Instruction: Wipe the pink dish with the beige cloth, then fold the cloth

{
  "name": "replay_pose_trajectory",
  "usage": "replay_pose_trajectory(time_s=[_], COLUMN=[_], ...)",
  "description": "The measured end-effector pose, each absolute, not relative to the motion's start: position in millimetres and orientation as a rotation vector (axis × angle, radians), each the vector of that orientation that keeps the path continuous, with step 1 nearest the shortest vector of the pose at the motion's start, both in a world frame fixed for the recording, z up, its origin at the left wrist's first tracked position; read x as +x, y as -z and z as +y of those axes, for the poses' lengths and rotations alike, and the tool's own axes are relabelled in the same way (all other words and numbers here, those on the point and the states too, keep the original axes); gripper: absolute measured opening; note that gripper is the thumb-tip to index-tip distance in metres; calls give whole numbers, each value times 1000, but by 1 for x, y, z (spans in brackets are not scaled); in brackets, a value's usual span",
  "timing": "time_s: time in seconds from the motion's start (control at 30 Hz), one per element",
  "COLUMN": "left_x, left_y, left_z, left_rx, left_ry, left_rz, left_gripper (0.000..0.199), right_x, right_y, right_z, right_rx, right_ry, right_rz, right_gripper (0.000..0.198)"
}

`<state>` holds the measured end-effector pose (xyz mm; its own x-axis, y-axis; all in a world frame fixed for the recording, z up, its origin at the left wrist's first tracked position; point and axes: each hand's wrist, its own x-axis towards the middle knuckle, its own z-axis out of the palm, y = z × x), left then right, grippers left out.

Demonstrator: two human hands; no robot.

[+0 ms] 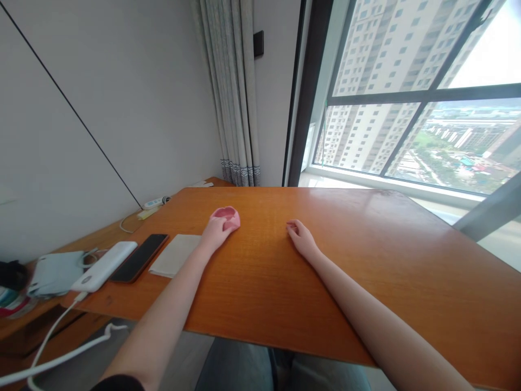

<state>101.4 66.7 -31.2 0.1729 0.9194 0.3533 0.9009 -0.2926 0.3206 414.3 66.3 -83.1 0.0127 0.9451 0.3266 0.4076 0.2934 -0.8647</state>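
My left hand (215, 232) grips the near edge of a small pink bowl-like dish (231, 213). The dish is on the left part of the wooden table (260, 288), and my fingers hide some of it. To the right, my right hand (300, 236) rests on the tabletop with its fingers loosely curled and slightly apart, and nothing shows in it. A folded pale cloth (174, 256) lies just left of my left forearm.
Left of the cloth lie a dark phone (140, 257) and a white power bank (106, 265) with a white cable (52, 331). A pale pouch (57, 271) sits farther left. A power strip (153, 203) lies by the wall. A large window (407, 108) stands beyond the table.
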Motion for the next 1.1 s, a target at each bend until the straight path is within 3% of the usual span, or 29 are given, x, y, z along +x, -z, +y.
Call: replay_pose_trajectory(time_s=[0.3,0.63,0.77,0.9,1.03,1.1], left_x=[230,250,227,143,40,6], left_y=[25,31,20,14,22,29], left_z=[40,30,20,17,7,-1], left_rx=[2563,2611,2566,2360,1977,1811], left_ry=[-755,-666,-823,-918,-549,-305], left_rz=[1232,1203,1165,1598,2410,2583], left_gripper=[25,22,38,32,35,39], right_x=[417,416,415,413,413,414], right_y=[76,67,66,66,67,69], right_z=[64,59,58,59,58,57], right_rx=[-1163,-1225,-1243,-1262,-1274,-1279], right_ry=[-879,-852,-841,-850,-789,-761], right_rz=[-1342,-1366,-1379,-1367,-1384,-1386], right_gripper=[42,38,36,35,34,34])
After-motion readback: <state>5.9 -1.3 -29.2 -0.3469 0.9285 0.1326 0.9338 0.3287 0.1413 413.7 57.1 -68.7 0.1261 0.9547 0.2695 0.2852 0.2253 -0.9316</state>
